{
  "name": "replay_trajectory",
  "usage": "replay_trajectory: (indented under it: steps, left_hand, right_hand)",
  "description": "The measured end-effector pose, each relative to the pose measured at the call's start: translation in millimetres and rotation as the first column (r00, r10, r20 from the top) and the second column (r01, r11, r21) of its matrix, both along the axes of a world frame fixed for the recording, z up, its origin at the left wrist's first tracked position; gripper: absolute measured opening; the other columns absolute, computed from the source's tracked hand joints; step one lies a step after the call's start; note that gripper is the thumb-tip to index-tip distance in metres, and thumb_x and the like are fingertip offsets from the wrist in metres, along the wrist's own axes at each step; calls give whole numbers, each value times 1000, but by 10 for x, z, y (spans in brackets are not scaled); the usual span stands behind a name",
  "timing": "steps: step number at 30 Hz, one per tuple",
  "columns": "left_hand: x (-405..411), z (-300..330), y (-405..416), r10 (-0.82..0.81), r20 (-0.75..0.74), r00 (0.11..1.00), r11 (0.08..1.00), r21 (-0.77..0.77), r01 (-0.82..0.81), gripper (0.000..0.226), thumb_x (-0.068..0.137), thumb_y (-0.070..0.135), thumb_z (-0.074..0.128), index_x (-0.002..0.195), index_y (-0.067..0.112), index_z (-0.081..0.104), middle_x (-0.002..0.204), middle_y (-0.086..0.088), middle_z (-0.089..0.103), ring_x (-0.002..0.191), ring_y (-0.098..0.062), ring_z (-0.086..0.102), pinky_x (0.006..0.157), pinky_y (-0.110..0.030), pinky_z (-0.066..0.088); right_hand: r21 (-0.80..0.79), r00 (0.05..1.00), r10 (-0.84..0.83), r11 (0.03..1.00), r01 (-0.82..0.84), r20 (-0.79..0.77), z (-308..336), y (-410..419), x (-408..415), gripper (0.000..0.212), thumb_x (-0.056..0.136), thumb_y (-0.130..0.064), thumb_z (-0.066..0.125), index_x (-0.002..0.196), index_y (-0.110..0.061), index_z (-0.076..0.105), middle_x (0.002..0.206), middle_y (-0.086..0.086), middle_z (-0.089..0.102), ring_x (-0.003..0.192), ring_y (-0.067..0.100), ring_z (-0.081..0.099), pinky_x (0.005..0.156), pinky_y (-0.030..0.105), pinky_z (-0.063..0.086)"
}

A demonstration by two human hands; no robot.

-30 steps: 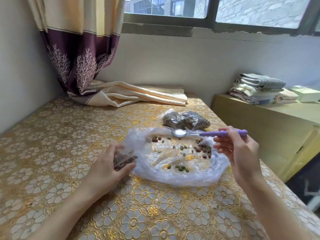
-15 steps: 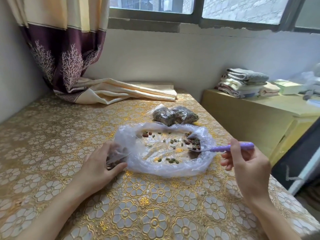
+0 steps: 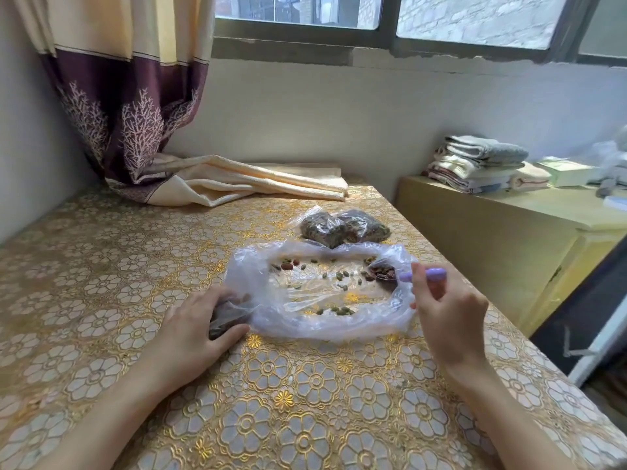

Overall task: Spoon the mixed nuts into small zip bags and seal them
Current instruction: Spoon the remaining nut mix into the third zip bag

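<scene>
The mixed nuts [image 3: 342, 276] lie scattered inside a large clear plastic bag [image 3: 319, 320] that is spread open on the tabletop [image 3: 305, 401], near its right edge. Most of them are green seeds and some brown pieces; a darker heap sits at the right end of the bag. There the bowl of a spoon [image 3: 383, 273] is loaded with brown nuts, low over that heap. The spoon has a purple handle [image 3: 427, 275].

The right hand [image 3: 448, 320] holds this handle: its fingers [image 3: 419, 286] are curled and pinch the handle from the near side, at the right rim of the big bag.

At the left end of the big bag, the left hand [image 3: 193, 330] rests on the tabletop and grips a small zip bag [image 3: 225, 320], which has dark nuts inside. The thumb lies along the near side of the small bag and the other fingers curl over its far side; the rim of the big bag partly covers it, so I cannot tell if its mouth is open.

Behind the big bag, just beside its far rim, two filled small bags [image 3: 342, 228] lie together. The tabletop has a gold cloth with flower pattern. Farther back a folded cream cloth [image 3: 258, 183] and the end of a purple and cream curtain [image 3: 135, 113] lie on it. To the right stands a yellow cabinet [image 3: 492, 239] with a stack of folded towels [image 3: 481, 164]
</scene>
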State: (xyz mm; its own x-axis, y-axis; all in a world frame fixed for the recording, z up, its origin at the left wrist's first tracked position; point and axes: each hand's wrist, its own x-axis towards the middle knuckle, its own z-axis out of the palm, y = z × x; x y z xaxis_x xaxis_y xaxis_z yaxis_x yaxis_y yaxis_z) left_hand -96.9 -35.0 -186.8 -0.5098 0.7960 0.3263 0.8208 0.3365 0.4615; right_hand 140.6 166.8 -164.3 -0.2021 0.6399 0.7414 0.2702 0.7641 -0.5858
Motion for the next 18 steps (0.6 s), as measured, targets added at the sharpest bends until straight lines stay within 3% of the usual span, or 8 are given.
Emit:
replay_trajectory:
  steps: [4,8,13,18]
  left_hand:
    - [-4,10,-1,-18,1,1000,1000,12,18,36,75,47,66,101,42,42,91,21,49,89,-5,46,85,-35,34]
    - [0,12,-7,-25,7,1000,999,20,25,35,73,49,65,99,44,41,91,29,46,87,-3,45,83,-34,34]
    - [8,31,-6,-22,10,1000,999,23,22,35,74,47,66,100,42,43,91,30,46,88,-5,47,84,-34,34]
    - [29,40,-14,-11,22,1000,1000,13,10,36,75,44,67,99,43,41,92,30,45,89,-5,46,84,-33,31]
  right_hand:
    - [-214,995,-10,977,-11,-99,-47,42,-24,15,93,-25,56,84,-19,67,72,-5,70,54,8,65,55,27,53]
    - [-473,967,-45,877,-82,-251,-121,121,24,15,93,-20,57,90,-9,68,69,-5,70,52,7,65,52,18,54]
    - [-579,922,-42,788,-206,-385,-120,138,63,18,92,-13,56,78,-18,66,59,-1,67,56,13,65,55,22,56]
    - [-632,882,-24,707,-317,-470,-102,123,107,14,90,-5,54,83,-9,66,57,2,67,54,11,63,51,18,53]
